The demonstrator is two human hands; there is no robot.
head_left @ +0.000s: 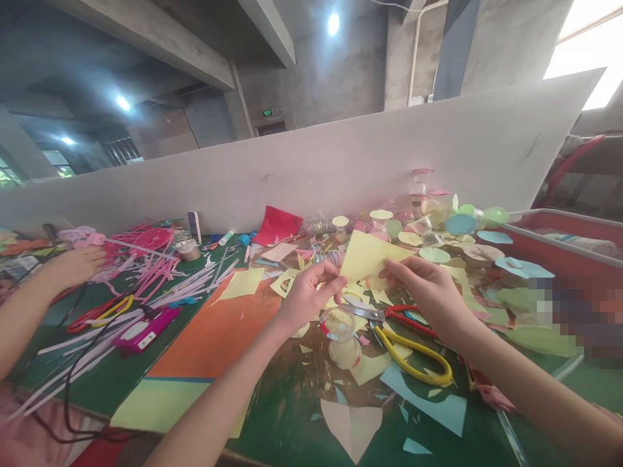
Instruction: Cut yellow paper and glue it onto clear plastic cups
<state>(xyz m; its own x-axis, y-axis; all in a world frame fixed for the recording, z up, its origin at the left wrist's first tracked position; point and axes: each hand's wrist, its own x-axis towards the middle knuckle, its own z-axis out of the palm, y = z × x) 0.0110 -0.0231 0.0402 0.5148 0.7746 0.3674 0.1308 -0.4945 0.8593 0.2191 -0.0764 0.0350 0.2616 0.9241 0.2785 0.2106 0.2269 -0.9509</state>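
Note:
Between my two hands a piece of yellow paper (367,256) is held up above the table. My left hand (316,288) pinches its lower left corner with thumb and fingers. At its right edge my right hand (423,285) has the paper between thumb and fingers. Just below lies a pair of scissors (413,357) with one red and one yellow handle, its blades pointing left. Near the blade tips stands a small clear plastic cup (341,331). Around these lie paper scraps, among them a light blue offcut (428,399) and a pale pink pointed piece (351,425).
To the left lie orange sheets (219,331), a magenta power strip (148,329) with black cable, and white and pink strips. A co-worker's hand (82,266) is at far left. Paper-topped clear cups crowd the back right, beside a red bin (574,246). A white partition (292,168) stands behind.

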